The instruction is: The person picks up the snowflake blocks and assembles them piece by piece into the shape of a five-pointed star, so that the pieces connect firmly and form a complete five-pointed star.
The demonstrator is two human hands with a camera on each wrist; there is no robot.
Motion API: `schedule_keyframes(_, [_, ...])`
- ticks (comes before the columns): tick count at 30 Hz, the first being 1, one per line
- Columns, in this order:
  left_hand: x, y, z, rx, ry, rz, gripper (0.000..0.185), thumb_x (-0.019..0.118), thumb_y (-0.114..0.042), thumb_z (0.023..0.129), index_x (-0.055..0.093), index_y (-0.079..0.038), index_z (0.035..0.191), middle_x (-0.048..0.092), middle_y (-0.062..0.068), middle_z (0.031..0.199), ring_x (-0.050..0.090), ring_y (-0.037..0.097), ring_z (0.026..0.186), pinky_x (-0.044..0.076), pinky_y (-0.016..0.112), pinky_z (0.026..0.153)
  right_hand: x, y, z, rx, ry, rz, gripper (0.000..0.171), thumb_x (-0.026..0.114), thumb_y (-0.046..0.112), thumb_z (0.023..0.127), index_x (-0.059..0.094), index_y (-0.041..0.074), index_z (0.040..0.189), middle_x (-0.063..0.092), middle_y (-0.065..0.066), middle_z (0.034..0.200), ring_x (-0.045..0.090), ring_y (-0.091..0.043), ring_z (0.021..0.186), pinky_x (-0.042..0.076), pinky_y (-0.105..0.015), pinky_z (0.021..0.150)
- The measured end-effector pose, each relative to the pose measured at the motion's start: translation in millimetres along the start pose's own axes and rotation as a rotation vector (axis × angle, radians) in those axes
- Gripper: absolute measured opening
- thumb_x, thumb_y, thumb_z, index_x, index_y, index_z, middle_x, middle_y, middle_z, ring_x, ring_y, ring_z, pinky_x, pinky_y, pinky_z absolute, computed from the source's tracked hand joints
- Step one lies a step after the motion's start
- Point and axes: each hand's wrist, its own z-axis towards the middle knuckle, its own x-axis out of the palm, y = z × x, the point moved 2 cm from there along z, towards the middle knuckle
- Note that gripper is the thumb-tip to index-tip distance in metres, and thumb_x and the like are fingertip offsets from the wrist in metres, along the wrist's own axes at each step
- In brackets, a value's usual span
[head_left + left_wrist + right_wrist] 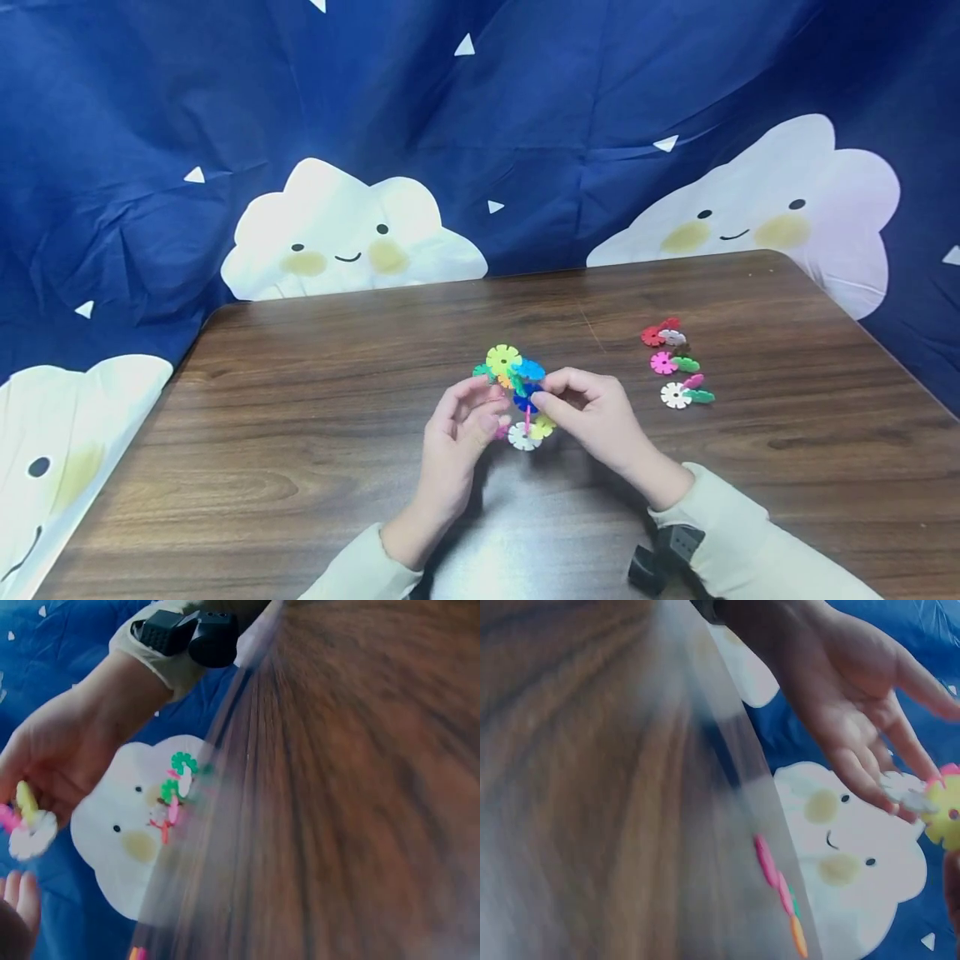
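Between my two hands is a cluster of joined, notched plastic snowflake discs, with a lime-yellow disc on top. Lower in it are a dark blue disc, a pale yellow disc and a white disc. My left hand holds the cluster from the left, fingers bent around that side and thumb near a pink disc. From the right, my right hand pinches it at the blue discs with thumb and forefinger. The left wrist view shows the cluster's white disc beneath the right hand.
Three small disc groups lie at the right of the brown table: a red and white one, a pink and green one, and a white, pink and green one. Behind hangs a blue cloud-print curtain.
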Motion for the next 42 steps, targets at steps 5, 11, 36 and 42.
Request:
schedule_keyframes(5, [-4.9, 2.4, 0.4, -0.098, 0.185, -0.120, 0.040, 0.063, -0.009, 0.086, 0.045, -0.003, 0.122, 0.063, 0.005, 0.109, 0.064, 0.017, 0.097, 0.054, 0.032, 0.082, -8.5, -0.7, 3.1, -0.212, 0.175, -0.073, 0.017, 0.070, -0.007, 0.075, 0.069, 0.005, 0.086, 0.066, -0.001, 0.076, 0.056, -0.005, 0.069, 0.050, -0.017, 0.060])
schedule_keyframes(11, [-8.2, 1.7, 0.7, -0.266, 0.299, -0.098, 0.046, 0.068, -0.005, 0.082, 0.047, 0.007, 0.120, 0.069, 0.004, 0.098, 0.067, 0.016, 0.090, 0.055, 0.031, 0.079, -8.5, -2.2, 3.6, -0.503, 0.278, -0.172, 0.022, 0.072, -0.005, 0.073, 0.070, 0.007, 0.091, 0.067, 0.000, 0.078, 0.056, -0.009, 0.070, 0.046, -0.014, 0.061])
schedule_keyframes(36, [-7.2, 0.3, -3.2, -0.425, 0.300, 0.147, 0.032, 0.067, -0.007, 0.084, 0.056, 0.013, 0.107, 0.067, 0.022, 0.086, 0.068, 0.016, 0.078, 0.056, 0.038, 0.075, -17.6, -11.1, 19.2, -0.106, 0.310, -0.226, 0.008, 0.071, 0.010, 0.080, 0.071, 0.011, 0.088, 0.068, 0.005, 0.078, 0.056, -0.003, 0.067, 0.048, -0.020, 0.058])
schedule_keyframes(42, [-6.4, 1.3, -7.6, -0.423, 0.360, 0.175, 0.029, 0.066, -0.004, 0.083, 0.056, 0.014, 0.104, 0.064, 0.033, 0.087, 0.068, 0.015, 0.076, 0.056, 0.037, 0.072, -13.0, -32.7, 33.3, 0.167, 0.327, -0.286, 0.013, 0.069, 0.022, 0.083, 0.070, 0.011, 0.091, 0.066, 0.006, 0.077, 0.055, -0.010, 0.069, 0.047, -0.025, 0.063])
